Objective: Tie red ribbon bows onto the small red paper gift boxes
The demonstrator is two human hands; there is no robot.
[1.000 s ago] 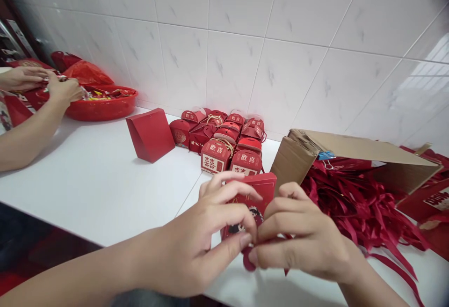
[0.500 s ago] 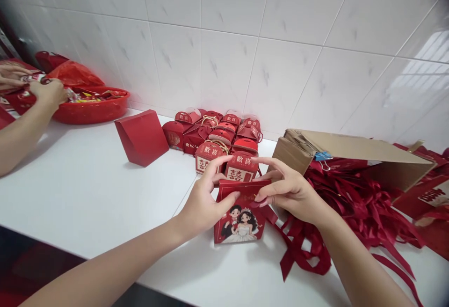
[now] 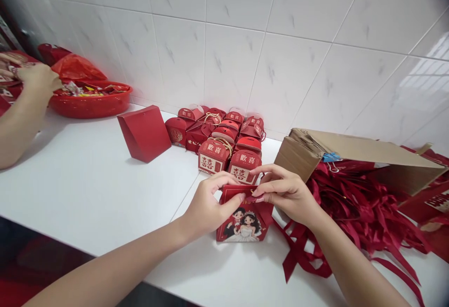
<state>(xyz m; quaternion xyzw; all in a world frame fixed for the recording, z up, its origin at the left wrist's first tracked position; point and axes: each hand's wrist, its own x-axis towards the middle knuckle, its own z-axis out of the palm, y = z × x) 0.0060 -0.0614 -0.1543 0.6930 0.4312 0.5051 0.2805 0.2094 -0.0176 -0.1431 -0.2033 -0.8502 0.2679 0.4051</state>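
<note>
A red gift box point(image 3: 242, 225) with a cartoon bride and groom on its front stands upright on the white table in front of me. My left hand point(image 3: 210, 204) grips its top edge from the left, thumb on the front and fingers behind. At the top right, my right hand point(image 3: 284, 194) pinches a dark red ribbon point(image 3: 254, 199) against the box's upper front. Part of the box's top is hidden behind my fingers. Just behind it sit several small red boxes with white double-happiness labels point(image 3: 212, 157).
A plain red box point(image 3: 144, 134) stands to the left. On the right, a cardboard box point(image 3: 298, 155) with a blue binder clip point(image 3: 331, 157) lies beside a heap of red ribbons point(image 3: 361, 208). At far left, a co-worker's hands point(image 3: 38, 80) are near a red basin point(image 3: 94, 103) of sweets.
My right hand has moved slightly left and down to the top of the gift box, with the ribbon. The view has shifted a little. The co-worker's hands have moved left.
</note>
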